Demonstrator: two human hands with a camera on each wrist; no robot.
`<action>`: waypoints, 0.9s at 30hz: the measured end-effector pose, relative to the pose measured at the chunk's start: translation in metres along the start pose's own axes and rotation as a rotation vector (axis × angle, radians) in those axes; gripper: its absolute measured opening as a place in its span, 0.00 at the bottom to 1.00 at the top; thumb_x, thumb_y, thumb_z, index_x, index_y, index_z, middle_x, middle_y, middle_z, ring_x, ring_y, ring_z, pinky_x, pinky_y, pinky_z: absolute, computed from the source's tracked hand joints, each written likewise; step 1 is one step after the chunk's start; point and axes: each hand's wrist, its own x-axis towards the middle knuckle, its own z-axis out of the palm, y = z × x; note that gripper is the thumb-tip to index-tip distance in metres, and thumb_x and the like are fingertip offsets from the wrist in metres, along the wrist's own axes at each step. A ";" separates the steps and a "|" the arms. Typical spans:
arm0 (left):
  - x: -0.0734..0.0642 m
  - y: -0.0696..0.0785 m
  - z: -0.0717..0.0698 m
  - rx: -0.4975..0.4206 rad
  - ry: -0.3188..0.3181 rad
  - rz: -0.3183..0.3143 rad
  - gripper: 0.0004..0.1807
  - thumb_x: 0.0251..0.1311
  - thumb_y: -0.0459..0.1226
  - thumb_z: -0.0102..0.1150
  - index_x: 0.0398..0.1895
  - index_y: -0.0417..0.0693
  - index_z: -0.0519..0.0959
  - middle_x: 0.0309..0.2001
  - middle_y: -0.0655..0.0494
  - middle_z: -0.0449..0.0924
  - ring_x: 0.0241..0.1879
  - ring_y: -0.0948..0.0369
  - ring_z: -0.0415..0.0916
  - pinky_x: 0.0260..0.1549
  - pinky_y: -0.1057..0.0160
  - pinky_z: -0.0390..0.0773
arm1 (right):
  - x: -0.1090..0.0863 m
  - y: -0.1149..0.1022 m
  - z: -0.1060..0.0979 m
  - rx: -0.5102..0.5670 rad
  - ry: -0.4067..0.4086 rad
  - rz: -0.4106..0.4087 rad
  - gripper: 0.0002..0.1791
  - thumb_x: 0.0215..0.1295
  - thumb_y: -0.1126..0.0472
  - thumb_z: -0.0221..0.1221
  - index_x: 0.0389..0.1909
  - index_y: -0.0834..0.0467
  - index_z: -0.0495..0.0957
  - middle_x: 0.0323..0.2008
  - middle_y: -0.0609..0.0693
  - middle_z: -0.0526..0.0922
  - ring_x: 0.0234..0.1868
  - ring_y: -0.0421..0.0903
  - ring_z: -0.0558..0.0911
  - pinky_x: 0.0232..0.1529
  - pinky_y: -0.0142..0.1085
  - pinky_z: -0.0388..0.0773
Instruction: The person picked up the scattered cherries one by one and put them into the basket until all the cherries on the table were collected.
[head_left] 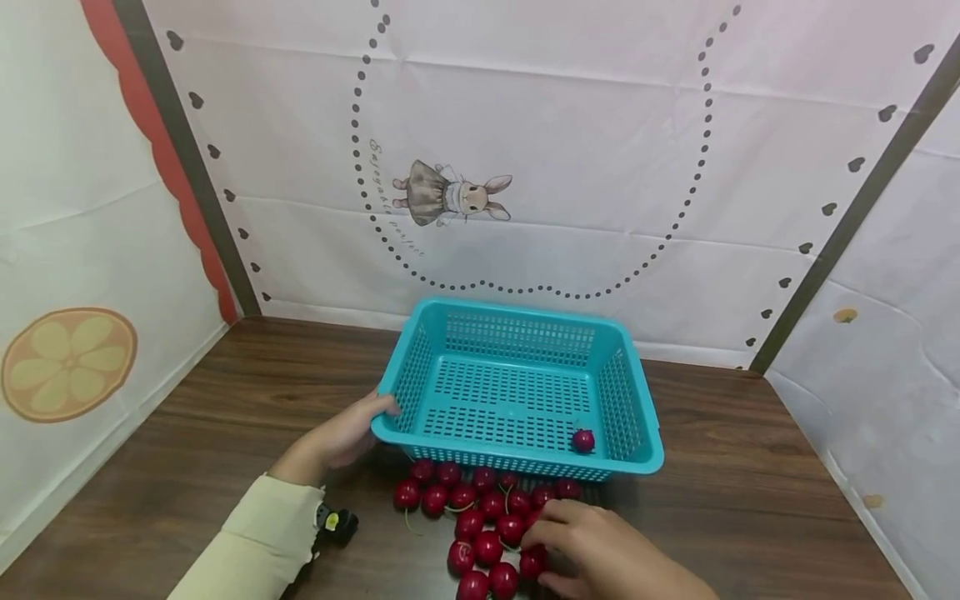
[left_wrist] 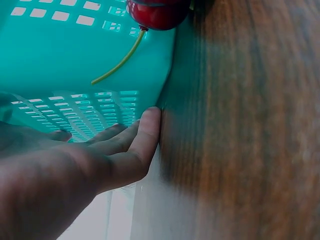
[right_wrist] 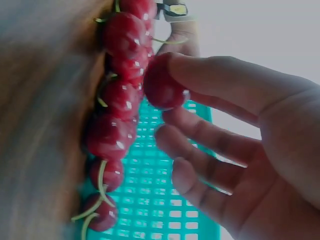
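Observation:
A turquoise plastic basket [head_left: 517, 457] with a mesh of slots stands on the wooden table. My left hand [head_left: 351, 429] holds its left side near the front corner, thumb over the rim and fingers against the outer wall, as the left wrist view also shows. Inside the basket, towards the front right, lies a single cherry [head_left: 582, 441]. In front of it a cluster of red cherries [head_left: 487, 547], some with green stems, covers the table. Over the cluster's right side, my right hand [head_left: 600, 546] pinches one cherry [right_wrist: 162, 82] between thumb and index finger, the other fingers loosely bent.
Brown tabletop [head_left: 750, 500] extends on both sides of the basket. Close behind the basket rises a white cloth wall [head_left: 600, 167] with a rabbit print [head_left: 457, 196]. Further cloth walls stand left and right. A black wrist device [head_left: 337, 525] sits at my left wrist.

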 end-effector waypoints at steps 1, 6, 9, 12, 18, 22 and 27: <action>0.000 0.000 0.000 -0.002 0.002 0.002 0.43 0.64 0.37 0.38 0.79 0.50 0.33 0.75 0.38 0.45 0.73 0.38 0.51 0.74 0.35 0.47 | -0.002 -0.001 -0.002 -0.005 0.039 -0.017 0.16 0.60 0.56 0.70 0.49 0.46 0.84 0.42 0.37 0.82 0.40 0.30 0.78 0.43 0.25 0.81; 0.000 0.000 0.002 0.002 -0.006 0.011 0.44 0.63 0.37 0.38 0.79 0.49 0.32 0.75 0.37 0.44 0.73 0.39 0.49 0.74 0.35 0.43 | -0.007 -0.005 -0.013 -0.018 0.284 -0.067 0.17 0.59 0.55 0.71 0.50 0.45 0.83 0.45 0.38 0.82 0.44 0.33 0.80 0.44 0.28 0.83; -0.001 0.000 0.002 0.003 -0.003 0.010 0.44 0.63 0.37 0.38 0.79 0.49 0.31 0.75 0.37 0.43 0.73 0.39 0.49 0.74 0.34 0.42 | -0.005 -0.002 -0.021 -0.094 0.449 -0.049 0.19 0.55 0.56 0.74 0.48 0.45 0.84 0.44 0.37 0.82 0.44 0.34 0.81 0.44 0.29 0.83; -0.001 0.000 0.002 -0.002 0.005 0.006 0.44 0.63 0.37 0.38 0.79 0.50 0.31 0.75 0.38 0.43 0.73 0.39 0.48 0.74 0.34 0.43 | 0.001 0.004 -0.033 -0.175 0.547 0.040 0.19 0.52 0.58 0.75 0.46 0.46 0.84 0.43 0.38 0.82 0.42 0.35 0.82 0.42 0.32 0.84; -0.002 0.000 0.002 -0.012 -0.003 0.007 0.45 0.63 0.37 0.38 0.79 0.51 0.30 0.76 0.38 0.41 0.74 0.39 0.46 0.74 0.34 0.41 | 0.017 0.027 -0.055 -0.270 0.533 0.240 0.17 0.53 0.58 0.75 0.44 0.52 0.85 0.38 0.45 0.83 0.37 0.40 0.83 0.36 0.33 0.84; -0.002 0.001 0.003 -0.008 0.000 0.004 0.45 0.63 0.38 0.38 0.79 0.51 0.30 0.76 0.38 0.40 0.73 0.38 0.46 0.74 0.34 0.41 | 0.028 0.045 -0.061 -0.307 0.455 0.317 0.15 0.56 0.58 0.73 0.44 0.54 0.85 0.39 0.48 0.83 0.36 0.43 0.83 0.35 0.35 0.85; -0.002 0.001 0.002 -0.005 0.001 0.003 0.45 0.63 0.37 0.38 0.79 0.50 0.30 0.76 0.38 0.40 0.74 0.38 0.46 0.74 0.34 0.41 | 0.040 0.066 -0.063 -0.337 0.355 0.387 0.14 0.58 0.59 0.71 0.43 0.58 0.84 0.38 0.50 0.85 0.39 0.46 0.83 0.40 0.41 0.85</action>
